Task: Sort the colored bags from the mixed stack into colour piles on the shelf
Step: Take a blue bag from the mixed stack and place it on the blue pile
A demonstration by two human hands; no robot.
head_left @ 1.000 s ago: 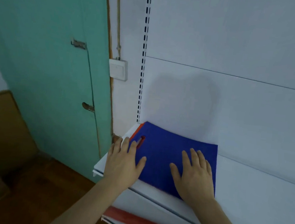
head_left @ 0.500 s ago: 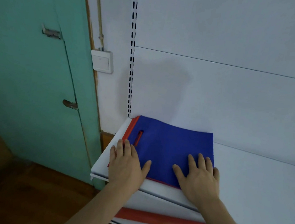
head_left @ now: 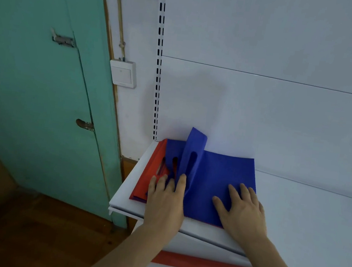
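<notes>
Top blue bag [head_left: 220, 178] now lifts at the shelf's [head_left: 304, 213] left end, left hand [head_left: 166, 200] fingers seemingly tucked under; right hand [head_left: 242, 209] flat, fingers apart: sorting begins.

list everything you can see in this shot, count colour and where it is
blue bags: at least two, blue, top of the mixed stack at the shelf's left end; the top one's left edge is lifted
red bags: count unclear, red, under the blue ones, showing at the stack's left side
shelf: one, white, runs right from the stack
red strip: one, red, along the front edge below the shelf
slotted upright: one, white with black slots, behind the stack
wall switch: one, white, left of the upright
door: one, green, far left
left hand: on the stack's left part, at the lifted edge
right hand: flat on the top blue bag
</notes>
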